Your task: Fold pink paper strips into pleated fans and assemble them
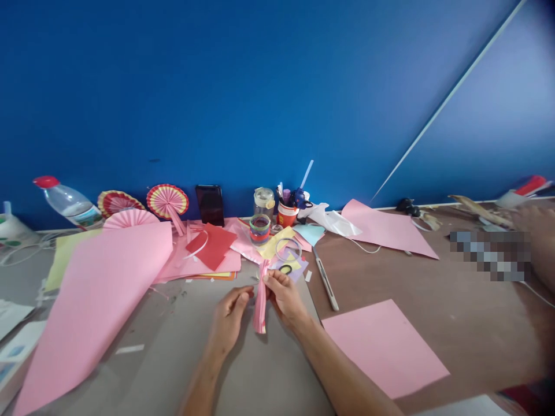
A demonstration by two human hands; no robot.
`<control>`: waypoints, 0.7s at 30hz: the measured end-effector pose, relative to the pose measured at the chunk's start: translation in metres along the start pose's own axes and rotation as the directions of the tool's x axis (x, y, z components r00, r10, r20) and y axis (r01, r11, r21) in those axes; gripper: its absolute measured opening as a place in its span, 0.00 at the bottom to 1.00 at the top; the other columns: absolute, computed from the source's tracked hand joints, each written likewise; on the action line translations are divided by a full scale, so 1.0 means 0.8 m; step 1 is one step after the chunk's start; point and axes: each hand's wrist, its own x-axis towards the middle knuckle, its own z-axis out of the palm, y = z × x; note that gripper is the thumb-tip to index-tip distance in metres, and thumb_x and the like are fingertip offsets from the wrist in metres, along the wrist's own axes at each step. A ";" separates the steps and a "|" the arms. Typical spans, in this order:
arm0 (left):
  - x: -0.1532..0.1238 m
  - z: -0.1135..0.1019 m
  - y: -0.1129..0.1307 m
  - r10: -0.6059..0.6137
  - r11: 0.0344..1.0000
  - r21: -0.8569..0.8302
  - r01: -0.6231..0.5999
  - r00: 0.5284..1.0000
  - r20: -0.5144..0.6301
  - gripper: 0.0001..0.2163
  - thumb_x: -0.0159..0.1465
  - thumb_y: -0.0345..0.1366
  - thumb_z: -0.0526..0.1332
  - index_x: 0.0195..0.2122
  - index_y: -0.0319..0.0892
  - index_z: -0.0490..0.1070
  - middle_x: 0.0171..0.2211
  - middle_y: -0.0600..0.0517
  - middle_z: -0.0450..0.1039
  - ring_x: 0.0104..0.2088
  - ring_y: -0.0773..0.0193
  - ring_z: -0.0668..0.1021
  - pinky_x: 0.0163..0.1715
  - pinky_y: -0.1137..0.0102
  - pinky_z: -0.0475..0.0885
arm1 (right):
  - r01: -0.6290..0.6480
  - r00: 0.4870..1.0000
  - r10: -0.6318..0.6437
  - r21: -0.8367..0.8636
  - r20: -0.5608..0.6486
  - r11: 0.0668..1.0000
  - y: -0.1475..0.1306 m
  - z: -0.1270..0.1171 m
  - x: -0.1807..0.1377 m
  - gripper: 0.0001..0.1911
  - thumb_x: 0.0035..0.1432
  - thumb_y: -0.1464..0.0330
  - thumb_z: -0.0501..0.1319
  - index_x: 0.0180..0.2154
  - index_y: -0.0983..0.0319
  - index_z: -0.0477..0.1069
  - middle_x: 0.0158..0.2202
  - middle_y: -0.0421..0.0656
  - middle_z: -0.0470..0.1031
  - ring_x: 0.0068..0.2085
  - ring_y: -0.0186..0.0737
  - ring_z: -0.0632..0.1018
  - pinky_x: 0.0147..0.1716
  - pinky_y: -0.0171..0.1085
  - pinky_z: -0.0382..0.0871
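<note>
A narrow, pleated pink paper (260, 306) hangs upright near the middle of the table, its folds gathered close together. Fingers and thumb of my right hand (284, 294) pinch its upper part from the right side. Just left of the paper is my left hand (229, 318), thumb and fingertips drawn together; whatever lies between them is too small to make out. Behind the hands lie a roll of clear tape (288, 250), a small black ring (285, 269) and yellow paper (271, 247). A utility knife (326, 280) rests right of my right hand.
Large pink paper (99, 300) curls up at left. A flat pink sheet (385, 346) lies at right. Against the blue wall stand finished paper fans (167, 200), a phone (210, 205), a tilted bottle (71, 202), a jar and a red cup (287, 215). Another person's hand (535, 237) is far right.
</note>
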 end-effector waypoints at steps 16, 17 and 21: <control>-0.003 0.003 -0.025 0.680 0.591 0.402 -0.699 0.700 0.217 0.20 0.64 0.24 0.51 0.55 0.48 0.64 0.41 0.47 0.70 0.41 0.64 0.74 0.40 0.69 0.73 | -0.216 0.974 0.199 0.181 0.105 0.960 0.002 -0.004 -0.002 0.10 0.40 0.69 0.70 0.20 0.65 0.69 0.15 0.35 0.65 0.19 0.26 0.62 0.21 0.30 0.54; -0.003 0.004 -0.024 0.692 0.583 0.411 -0.701 0.693 0.203 0.19 0.64 0.24 0.52 0.54 0.48 0.64 0.40 0.48 0.70 0.40 0.65 0.74 0.39 0.70 0.73 | -0.223 0.973 0.208 0.172 0.100 0.959 0.003 -0.004 -0.003 0.10 0.40 0.69 0.70 0.20 0.65 0.69 0.15 0.35 0.65 0.18 0.26 0.62 0.21 0.30 0.54; -0.006 0.006 -0.015 0.705 0.603 0.386 -0.699 0.693 0.154 0.14 0.63 0.24 0.53 0.48 0.44 0.67 0.36 0.49 0.70 0.36 0.66 0.74 0.36 0.71 0.73 | -0.234 0.970 0.223 0.118 0.097 0.965 0.004 -0.002 -0.004 0.10 0.41 0.68 0.69 0.20 0.64 0.69 0.14 0.35 0.65 0.17 0.26 0.61 0.20 0.29 0.52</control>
